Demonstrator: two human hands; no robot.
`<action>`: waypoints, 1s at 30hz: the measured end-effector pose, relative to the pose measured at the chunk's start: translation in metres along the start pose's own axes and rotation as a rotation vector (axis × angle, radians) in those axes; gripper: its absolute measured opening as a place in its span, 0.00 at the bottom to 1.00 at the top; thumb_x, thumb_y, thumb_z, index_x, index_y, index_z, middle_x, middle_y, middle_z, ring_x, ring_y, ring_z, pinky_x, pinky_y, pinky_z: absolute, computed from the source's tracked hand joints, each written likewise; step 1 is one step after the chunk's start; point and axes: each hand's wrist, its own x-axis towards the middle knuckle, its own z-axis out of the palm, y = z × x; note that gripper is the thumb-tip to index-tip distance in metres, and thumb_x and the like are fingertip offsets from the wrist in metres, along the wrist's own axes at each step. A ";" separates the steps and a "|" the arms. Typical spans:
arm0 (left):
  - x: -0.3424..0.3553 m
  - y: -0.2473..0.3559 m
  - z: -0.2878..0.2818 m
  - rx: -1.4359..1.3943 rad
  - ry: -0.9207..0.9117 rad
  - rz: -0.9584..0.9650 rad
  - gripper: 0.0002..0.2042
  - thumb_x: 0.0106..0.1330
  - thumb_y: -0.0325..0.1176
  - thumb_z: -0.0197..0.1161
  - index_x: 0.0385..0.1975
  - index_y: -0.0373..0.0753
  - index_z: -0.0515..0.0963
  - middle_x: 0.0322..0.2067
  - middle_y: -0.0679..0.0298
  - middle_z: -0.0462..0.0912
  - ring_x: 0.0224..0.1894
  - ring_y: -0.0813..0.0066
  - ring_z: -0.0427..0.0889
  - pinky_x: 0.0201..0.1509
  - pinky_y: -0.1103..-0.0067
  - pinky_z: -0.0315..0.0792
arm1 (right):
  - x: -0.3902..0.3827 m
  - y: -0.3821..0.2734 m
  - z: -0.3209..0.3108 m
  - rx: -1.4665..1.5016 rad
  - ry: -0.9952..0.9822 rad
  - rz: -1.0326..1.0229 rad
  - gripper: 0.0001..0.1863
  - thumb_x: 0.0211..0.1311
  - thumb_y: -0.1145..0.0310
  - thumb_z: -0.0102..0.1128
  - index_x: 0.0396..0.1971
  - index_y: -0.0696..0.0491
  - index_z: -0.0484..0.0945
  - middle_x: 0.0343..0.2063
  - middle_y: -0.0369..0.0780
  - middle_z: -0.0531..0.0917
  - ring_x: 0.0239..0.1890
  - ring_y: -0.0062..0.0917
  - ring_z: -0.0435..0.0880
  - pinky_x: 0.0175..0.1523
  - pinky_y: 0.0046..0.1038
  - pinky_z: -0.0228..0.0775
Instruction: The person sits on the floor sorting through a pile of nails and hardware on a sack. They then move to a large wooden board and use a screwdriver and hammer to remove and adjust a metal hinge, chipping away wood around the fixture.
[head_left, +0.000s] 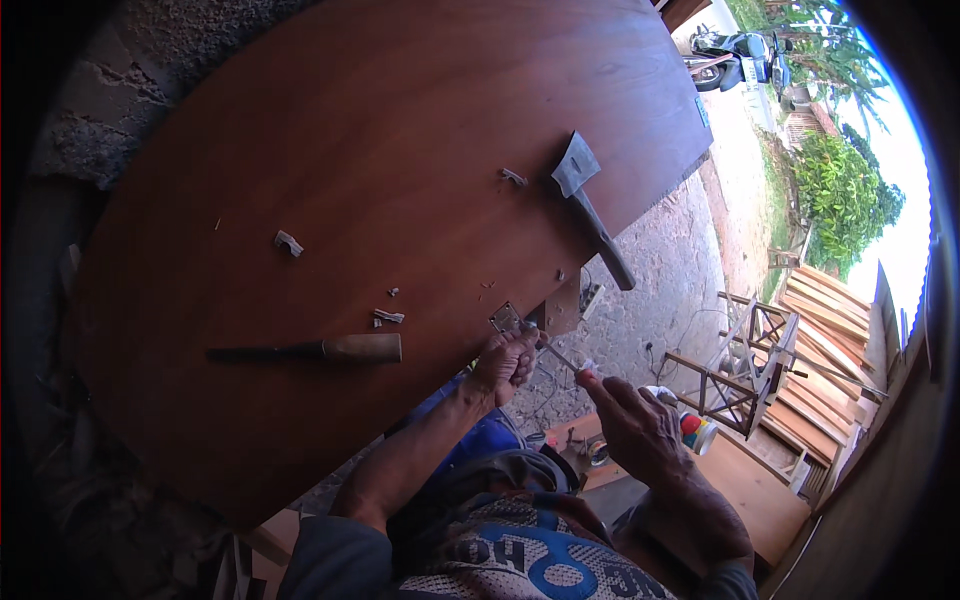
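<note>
The brown wooden panel [400, 170] carries a chisel [345, 348] and, well apart, a hatchet [587, 208]. My right grip [640, 425] is clenched; my left grip [505, 367] curls at the panel's edge, whether around anything I cannot tell. My right holds a screwdriver [560, 354], its shaft angled toward a metal plate [504, 318] just beside my left. Pale wood chips [289, 243] lie scattered.

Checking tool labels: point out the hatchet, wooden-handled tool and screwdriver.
Hatchet [591, 218], head view: handle, just below the blade.
Wooden-handled tool [335, 348], head view: handle's blade end.
Screwdriver [560, 356], head view: metal shaft.
</note>
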 end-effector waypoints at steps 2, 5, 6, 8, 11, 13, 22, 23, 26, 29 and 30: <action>-0.002 0.004 -0.001 -0.010 0.002 -0.010 0.09 0.74 0.39 0.57 0.39 0.40 0.77 0.15 0.76 0.62 0.14 0.88 0.58 0.16 0.86 0.52 | 0.004 -0.003 -0.005 -0.003 -0.026 0.001 0.33 0.53 0.79 0.56 0.64 0.50 0.69 0.39 0.40 0.76 0.36 0.34 0.81 0.33 0.35 0.76; -0.003 0.009 0.005 -0.028 -0.004 -0.036 0.08 0.73 0.38 0.58 0.38 0.40 0.77 0.14 0.77 0.63 0.13 0.89 0.57 0.15 0.87 0.51 | 0.009 -0.008 -0.011 -0.008 -0.037 0.021 0.32 0.54 0.78 0.57 0.63 0.50 0.69 0.39 0.39 0.76 0.36 0.33 0.81 0.33 0.35 0.75; -0.003 0.010 0.004 -0.032 -0.007 -0.033 0.08 0.73 0.38 0.58 0.38 0.40 0.77 0.14 0.77 0.63 0.13 0.89 0.57 0.15 0.87 0.50 | 0.013 -0.008 -0.012 -0.006 -0.035 0.012 0.32 0.54 0.78 0.57 0.63 0.51 0.69 0.40 0.39 0.76 0.36 0.33 0.81 0.33 0.35 0.75; -0.002 0.009 0.002 -0.061 -0.011 -0.030 0.08 0.73 0.38 0.59 0.39 0.40 0.77 0.14 0.77 0.62 0.13 0.89 0.56 0.15 0.87 0.50 | 0.019 -0.008 -0.016 -0.032 -0.053 -0.005 0.30 0.55 0.77 0.57 0.62 0.52 0.70 0.40 0.39 0.75 0.36 0.33 0.81 0.32 0.35 0.75; 0.000 0.008 0.000 -0.103 -0.017 -0.028 0.09 0.73 0.38 0.58 0.39 0.40 0.77 0.14 0.77 0.61 0.13 0.89 0.56 0.16 0.87 0.50 | 0.029 -0.010 -0.031 -0.121 -0.106 -0.046 0.28 0.56 0.76 0.58 0.60 0.53 0.71 0.40 0.39 0.75 0.35 0.33 0.80 0.31 0.36 0.74; 0.000 0.010 -0.001 -0.091 -0.028 -0.045 0.10 0.74 0.40 0.57 0.40 0.40 0.76 0.15 0.77 0.59 0.14 0.88 0.56 0.18 0.86 0.51 | 0.034 -0.013 -0.037 -0.179 -0.136 -0.080 0.26 0.57 0.76 0.58 0.59 0.54 0.71 0.40 0.38 0.75 0.35 0.33 0.80 0.30 0.35 0.74; 0.001 0.009 -0.003 -0.136 -0.074 -0.076 0.10 0.74 0.41 0.57 0.40 0.41 0.75 0.15 0.77 0.58 0.16 0.87 0.56 0.19 0.86 0.51 | 0.045 -0.009 -0.034 0.112 -0.155 0.009 0.27 0.57 0.76 0.58 0.59 0.54 0.71 0.38 0.42 0.77 0.33 0.36 0.83 0.31 0.37 0.76; 0.001 0.010 -0.003 -0.137 -0.070 -0.071 0.10 0.74 0.41 0.57 0.40 0.41 0.75 0.15 0.77 0.58 0.16 0.87 0.56 0.19 0.86 0.51 | 0.047 -0.010 -0.036 0.108 -0.172 0.018 0.27 0.57 0.76 0.58 0.60 0.54 0.71 0.38 0.42 0.78 0.33 0.36 0.83 0.32 0.37 0.76; -0.001 0.011 0.000 -0.159 -0.066 -0.077 0.10 0.74 0.41 0.57 0.39 0.41 0.75 0.15 0.76 0.58 0.16 0.86 0.57 0.20 0.85 0.52 | 0.050 -0.014 -0.041 0.091 -0.209 0.018 0.27 0.58 0.75 0.58 0.60 0.54 0.71 0.39 0.43 0.79 0.32 0.37 0.84 0.32 0.37 0.77; -0.001 0.014 0.003 -0.226 -0.061 -0.097 0.10 0.74 0.41 0.56 0.39 0.40 0.75 0.16 0.76 0.59 0.16 0.85 0.57 0.21 0.84 0.53 | 0.056 -0.009 -0.040 0.075 -0.288 -0.007 0.27 0.59 0.73 0.58 0.61 0.54 0.71 0.39 0.44 0.79 0.30 0.36 0.84 0.30 0.35 0.76; 0.000 0.013 0.003 -0.249 -0.056 -0.105 0.11 0.74 0.41 0.56 0.39 0.40 0.75 0.16 0.75 0.59 0.16 0.85 0.57 0.21 0.83 0.53 | 0.058 -0.008 -0.040 0.075 -0.362 0.028 0.26 0.60 0.72 0.58 0.61 0.55 0.71 0.40 0.45 0.80 0.29 0.35 0.84 0.29 0.35 0.76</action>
